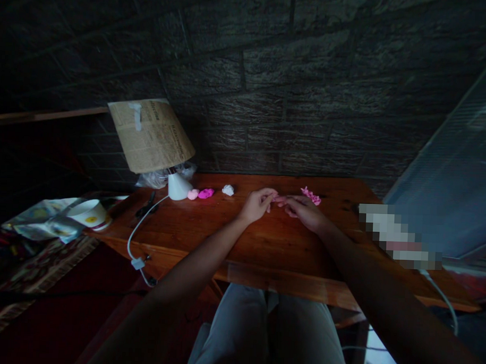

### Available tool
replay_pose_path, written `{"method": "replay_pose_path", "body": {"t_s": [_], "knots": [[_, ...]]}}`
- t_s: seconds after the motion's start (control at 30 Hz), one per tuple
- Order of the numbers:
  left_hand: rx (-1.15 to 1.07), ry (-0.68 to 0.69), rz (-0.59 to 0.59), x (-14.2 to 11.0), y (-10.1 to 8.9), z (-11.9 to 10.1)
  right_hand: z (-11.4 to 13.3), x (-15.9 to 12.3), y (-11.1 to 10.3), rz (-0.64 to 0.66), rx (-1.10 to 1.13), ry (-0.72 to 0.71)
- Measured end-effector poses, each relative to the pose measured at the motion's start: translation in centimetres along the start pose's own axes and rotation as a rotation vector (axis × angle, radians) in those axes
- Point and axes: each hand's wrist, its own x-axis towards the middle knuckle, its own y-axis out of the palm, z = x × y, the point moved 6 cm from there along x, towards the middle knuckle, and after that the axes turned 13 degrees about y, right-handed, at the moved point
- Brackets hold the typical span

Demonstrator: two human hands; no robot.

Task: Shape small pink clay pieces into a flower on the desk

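Note:
My left hand [260,205] and my right hand [303,209] meet above the wooden table [273,241], fingertips bent together. Between the fingertips is a small pink piece of soft clay [279,198], mostly covered by the fingers. Just behind my right hand lies a crumpled, petal-like cluster of pink clay [311,196]. To the left of my hands rests a white lump of clay [228,190]. Further left, a bright magenta lump [206,193] and a pale pink lump [192,194] sit side by side against the lamp base.
A lamp [152,136] with a newsprint shade stands at the back left, its cable [133,234] hanging over the front edge. Dark scissors [146,205] lie beside it. A paper cup [89,215] is at the left end. A blurred-out object [396,235] lies at right.

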Motion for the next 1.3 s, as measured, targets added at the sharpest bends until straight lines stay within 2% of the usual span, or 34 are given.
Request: {"method": "replay_pose_path", "body": {"t_s": [0.53, 1.1, 1.3], "knots": [[0.04, -0.01, 0.039, 0.06, -0.13, -0.44, -0.42, 0.16, -0.1, -0.005, 0.0, 0.024], [-0.016, 0.022, 0.011, 0.09, -0.18, -0.64, -0.4, 0.17, 0.01, 0.007, 0.001, 0.009], [-0.139, -0.012, 0.099, 0.0, 0.66, -0.62, -0.28, 0.03, 0.13, 0.047, -0.007, 0.008]]}}
